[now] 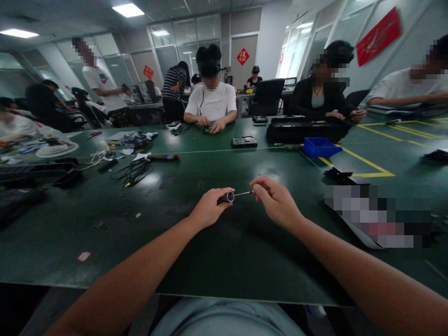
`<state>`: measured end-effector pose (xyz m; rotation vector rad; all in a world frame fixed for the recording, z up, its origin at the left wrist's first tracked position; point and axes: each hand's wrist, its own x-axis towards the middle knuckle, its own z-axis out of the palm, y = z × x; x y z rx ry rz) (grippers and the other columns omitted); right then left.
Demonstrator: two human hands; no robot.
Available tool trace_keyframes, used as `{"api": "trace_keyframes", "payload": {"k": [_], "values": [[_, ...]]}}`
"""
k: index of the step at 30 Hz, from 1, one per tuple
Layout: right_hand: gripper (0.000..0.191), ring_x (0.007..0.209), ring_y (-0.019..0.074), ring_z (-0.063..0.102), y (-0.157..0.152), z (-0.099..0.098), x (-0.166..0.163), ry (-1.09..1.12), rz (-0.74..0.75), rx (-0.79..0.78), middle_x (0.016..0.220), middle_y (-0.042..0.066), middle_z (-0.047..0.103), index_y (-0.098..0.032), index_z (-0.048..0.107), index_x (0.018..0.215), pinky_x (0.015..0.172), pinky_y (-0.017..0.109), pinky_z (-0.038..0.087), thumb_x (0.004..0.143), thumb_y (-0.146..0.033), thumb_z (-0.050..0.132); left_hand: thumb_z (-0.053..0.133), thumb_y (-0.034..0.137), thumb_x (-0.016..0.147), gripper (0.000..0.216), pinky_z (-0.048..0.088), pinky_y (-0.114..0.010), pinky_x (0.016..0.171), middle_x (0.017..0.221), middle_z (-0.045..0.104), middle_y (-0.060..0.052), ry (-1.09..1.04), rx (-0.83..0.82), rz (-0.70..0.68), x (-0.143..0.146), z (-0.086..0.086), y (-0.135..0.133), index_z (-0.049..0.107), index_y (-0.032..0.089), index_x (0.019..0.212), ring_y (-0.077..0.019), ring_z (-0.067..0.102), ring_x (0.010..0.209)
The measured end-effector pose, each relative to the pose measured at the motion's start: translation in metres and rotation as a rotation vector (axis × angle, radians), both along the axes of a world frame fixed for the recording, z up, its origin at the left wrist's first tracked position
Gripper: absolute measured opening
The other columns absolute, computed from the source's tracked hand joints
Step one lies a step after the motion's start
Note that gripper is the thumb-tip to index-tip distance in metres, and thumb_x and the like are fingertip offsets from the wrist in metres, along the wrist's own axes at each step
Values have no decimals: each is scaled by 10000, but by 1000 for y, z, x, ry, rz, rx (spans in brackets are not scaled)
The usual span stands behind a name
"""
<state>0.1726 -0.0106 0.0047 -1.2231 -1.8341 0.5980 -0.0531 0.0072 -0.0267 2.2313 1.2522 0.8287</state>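
The left hand (209,207) held a dark cylinder (230,196) while the right hand (277,198) pinched a thin screwdriver (242,193), seemingly working the cylinder's rim, needing steady alignment.

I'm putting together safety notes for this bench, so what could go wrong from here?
The thin tool in the right hand points at the round end of the dark cylindrical part; if it slips, it might jab the left hand gripping that part. Also, the part appears to be held only by that hand, so a loosened grip could drop it onto the green table.
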Motion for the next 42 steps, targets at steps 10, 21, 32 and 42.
{"api": "trace_keyframes", "payload": {"k": [10,21,32,42], "values": [[250,643,175,594,-1,0,0,-32,-2,3,726,4,622,-207,612,1098,600,308,413,963,-343,452,663,196,880,385,448,-384,979,1161,686,-38,11,-3,2,0,2,0,635,244,1260,-226,605,1077],[252,752,198,628,-1,-8,-1,126,2,-21,799,17,624,-231,515,1176,682,345,479,973,-371,463,655,213,883,399,439,-404,1016,1206,672,-47,-8,-30,1,0,3,-1,623,240,1280,-232,598,1120],[253,798,192,660,9,-10,-3,425,59,-116,846,49,681,-193,638,972,810,396,530,922,-429,561,677,199,867,424,437,-396,1005,1199,679,-48,-5,-7,33,2,3,-1,627,251,1285,-231,601,1103],[276,690,169,624,22,-19,-1,707,-13,-402,772,29,612,-209,591,848,769,390,576,888,-482,582,672,214,880,412,391,-419,1022,1173,694,-30,86,48,-109,0,6,3,622,274,1285,-224,593,1064]]}}
